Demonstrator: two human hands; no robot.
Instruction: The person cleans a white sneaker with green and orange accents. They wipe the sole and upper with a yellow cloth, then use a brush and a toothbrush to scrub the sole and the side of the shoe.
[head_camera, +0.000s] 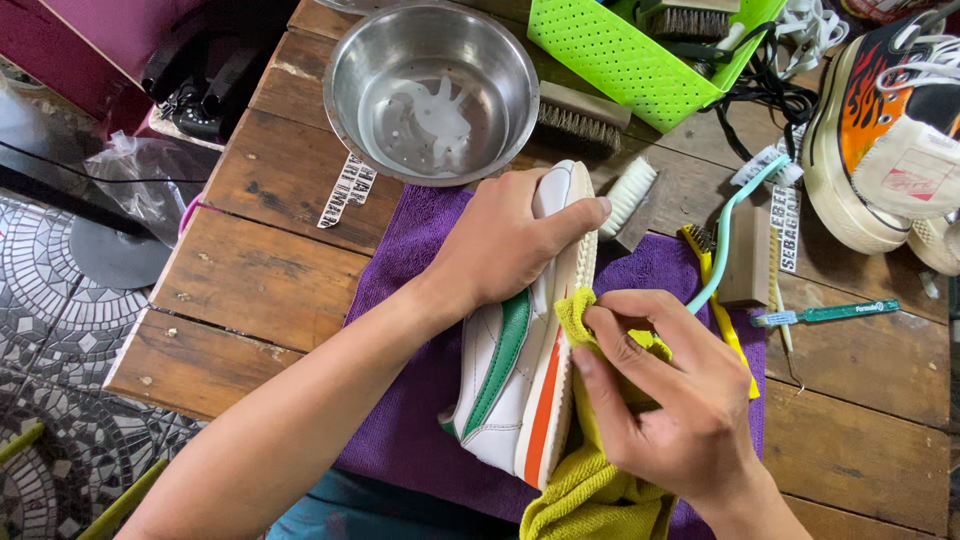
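Observation:
A white sneaker (505, 385) with a green side stripe and an orange sole stripe lies on its side on a purple towel (400, 300). My left hand (505, 245) grips the shoe's upper near the toe end, thumb along the sole edge. My right hand (665, 390) presses a yellow cloth (590, 490) against the shoe's sole rim. The cloth hangs down past the table's near edge.
A steel bowl (432, 90) holding water stands behind the towel. Brushes (580, 120), a teal toothbrush (725, 235) and a green basket (640, 50) lie behind. A flame-patterned sneaker (880, 130) sits at the right. The wooden table (260, 270) ends left, over tiled floor.

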